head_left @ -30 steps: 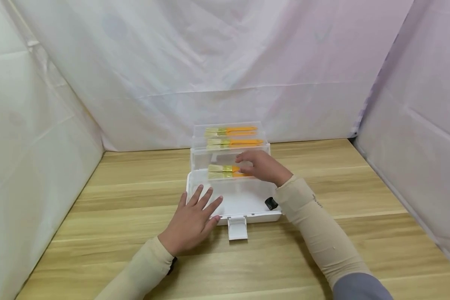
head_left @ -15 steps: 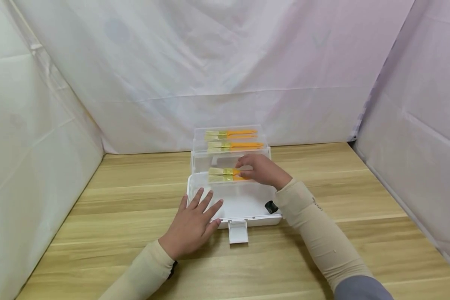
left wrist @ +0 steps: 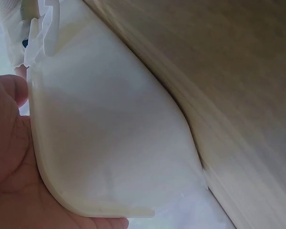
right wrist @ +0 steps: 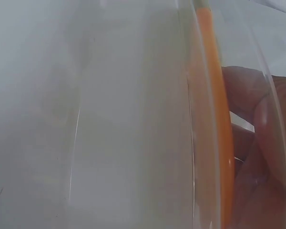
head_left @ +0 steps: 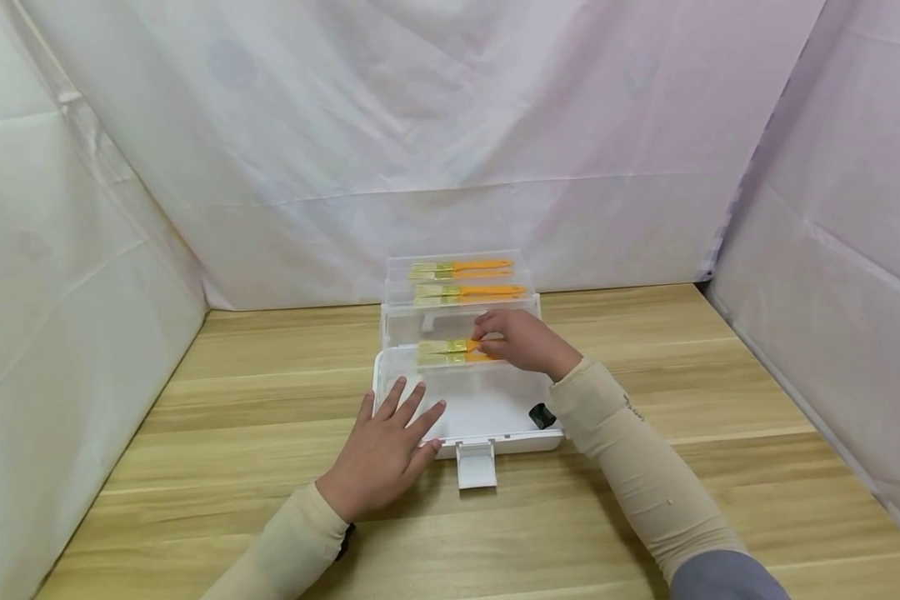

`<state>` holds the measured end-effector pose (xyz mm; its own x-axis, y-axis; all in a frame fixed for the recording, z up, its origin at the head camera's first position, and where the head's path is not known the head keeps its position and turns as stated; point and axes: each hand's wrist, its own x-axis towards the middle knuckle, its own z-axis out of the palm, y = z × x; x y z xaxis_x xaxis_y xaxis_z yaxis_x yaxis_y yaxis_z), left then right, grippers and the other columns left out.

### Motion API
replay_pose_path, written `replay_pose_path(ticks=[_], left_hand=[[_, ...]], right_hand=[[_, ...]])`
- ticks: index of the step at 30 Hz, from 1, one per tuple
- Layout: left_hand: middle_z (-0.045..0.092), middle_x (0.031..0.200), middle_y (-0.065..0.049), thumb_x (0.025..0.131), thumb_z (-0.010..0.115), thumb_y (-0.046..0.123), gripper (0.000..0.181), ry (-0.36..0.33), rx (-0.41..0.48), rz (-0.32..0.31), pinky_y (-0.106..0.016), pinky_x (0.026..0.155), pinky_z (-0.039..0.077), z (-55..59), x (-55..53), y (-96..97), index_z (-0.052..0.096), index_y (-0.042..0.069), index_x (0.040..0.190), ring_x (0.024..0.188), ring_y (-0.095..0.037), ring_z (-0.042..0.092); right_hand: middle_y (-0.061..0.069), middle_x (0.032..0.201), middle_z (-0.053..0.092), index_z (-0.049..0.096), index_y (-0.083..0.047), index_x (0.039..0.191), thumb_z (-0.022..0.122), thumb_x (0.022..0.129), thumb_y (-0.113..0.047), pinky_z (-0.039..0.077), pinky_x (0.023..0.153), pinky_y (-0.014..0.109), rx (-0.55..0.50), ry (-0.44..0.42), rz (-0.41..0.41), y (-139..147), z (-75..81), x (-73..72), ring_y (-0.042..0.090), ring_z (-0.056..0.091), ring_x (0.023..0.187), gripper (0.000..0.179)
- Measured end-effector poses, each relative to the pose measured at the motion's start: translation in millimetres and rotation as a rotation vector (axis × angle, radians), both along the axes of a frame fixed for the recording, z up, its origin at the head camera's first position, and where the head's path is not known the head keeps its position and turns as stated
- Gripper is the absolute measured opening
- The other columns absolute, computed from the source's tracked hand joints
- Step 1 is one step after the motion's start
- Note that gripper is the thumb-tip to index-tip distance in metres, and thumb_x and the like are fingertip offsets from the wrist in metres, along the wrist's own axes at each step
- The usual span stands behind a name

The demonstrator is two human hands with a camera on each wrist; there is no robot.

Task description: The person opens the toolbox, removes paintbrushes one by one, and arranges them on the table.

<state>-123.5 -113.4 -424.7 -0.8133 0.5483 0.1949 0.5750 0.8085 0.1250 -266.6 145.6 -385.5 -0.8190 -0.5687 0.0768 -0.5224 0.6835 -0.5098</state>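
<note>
A white box (head_left: 525, 442) with stepped clear trays stands open on the table. Two paintbrushes (head_left: 456, 357) with orange handles lie side by side in its lowest clear tray (head_left: 397, 360). My right hand (head_left: 528, 343) reaches over that tray and pinches the handle of the farther brush between thumb and fingers. Through the clear tray wall, the right wrist view shows an orange handle (right wrist: 221, 124) beside the fingers. My left hand (head_left: 381, 454), fingers spread and straight, rests on the box's front left corner; in the left wrist view the palm lies against the rim (left wrist: 40, 157).
More orange-handled paintbrushes (head_left: 491, 291) lie in the upper trays behind. A small black object (head_left: 542, 416) is at the box's front right inside corner. The white latch (head_left: 476, 467) hangs forward over the wooden table (head_left: 255, 400). White cloth (head_left: 450, 125) encloses the back and sides.
My right fingers have closed onto the brush handle, and that brush has tilted slightly and shifted a little to the right. My left hand stays on the box corner.
</note>
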Motion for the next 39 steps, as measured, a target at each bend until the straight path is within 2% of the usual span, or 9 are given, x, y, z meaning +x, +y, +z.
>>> replay_pose_path(ticks=[7,15,25,32,39], left_hand=[[0.040,0.154,-0.014,0.105,0.042,0.046,0.050,0.004,0.001,-0.003,-0.070,0.107,0.021,0.8,0.6,-0.2,0.050,0.022,0.148,0.146,-0.039,0.024],[0.041,0.153,-0.015,0.104,0.045,0.044,0.049,0.013,0.010,-0.003,-0.071,0.106,0.021,0.5,1.1,-1.6,0.052,0.021,0.147,0.146,-0.041,0.024],[0.041,0.153,-0.015,0.104,0.045,0.044,0.049,0.002,0.001,0.003,-0.071,0.106,0.021,2.1,0.5,-1.3,0.052,0.021,0.147,0.146,-0.040,0.024],[0.041,0.154,-0.014,0.105,0.039,0.047,0.051,-0.009,-0.013,0.001,-0.070,0.106,0.022,3.5,1.3,-0.4,0.051,0.022,0.148,0.146,-0.039,0.024],[0.042,0.153,-0.014,0.104,0.044,0.044,0.049,-0.001,0.001,-0.005,-0.071,0.106,0.022,3.4,0.8,0.9,0.052,0.021,0.147,0.146,-0.039,0.025]], right_hand=[[0.011,0.131,0.062,0.075,-0.011,0.106,0.068,0.096,-0.017,0.045,0.101,0.046,-0.008,0.013,0.015,0,-1.3,-0.1,0.030,0.055,0.125,0.014],[0.006,0.120,0.067,0.075,-0.012,0.106,0.066,0.096,-0.013,0.050,0.093,0.042,-0.057,0.065,0.061,0,-3.0,-0.7,0.023,0.062,0.111,0.013],[0.001,0.117,0.067,0.074,-0.013,0.111,0.067,0.097,-0.015,0.052,0.089,0.039,-0.095,0.163,0.090,4,-3.2,1.6,0.020,0.062,0.108,0.016],[0.003,0.120,0.067,0.073,-0.012,0.114,0.068,0.095,-0.011,0.051,0.090,0.041,-0.135,0.235,0.151,8,3.0,8.1,0.021,0.062,0.110,0.020],[0.009,0.126,0.064,0.072,-0.009,0.117,0.068,0.095,-0.010,0.048,0.096,0.044,-0.112,0.313,0.179,19,17.9,15.9,0.026,0.058,0.118,0.022]])
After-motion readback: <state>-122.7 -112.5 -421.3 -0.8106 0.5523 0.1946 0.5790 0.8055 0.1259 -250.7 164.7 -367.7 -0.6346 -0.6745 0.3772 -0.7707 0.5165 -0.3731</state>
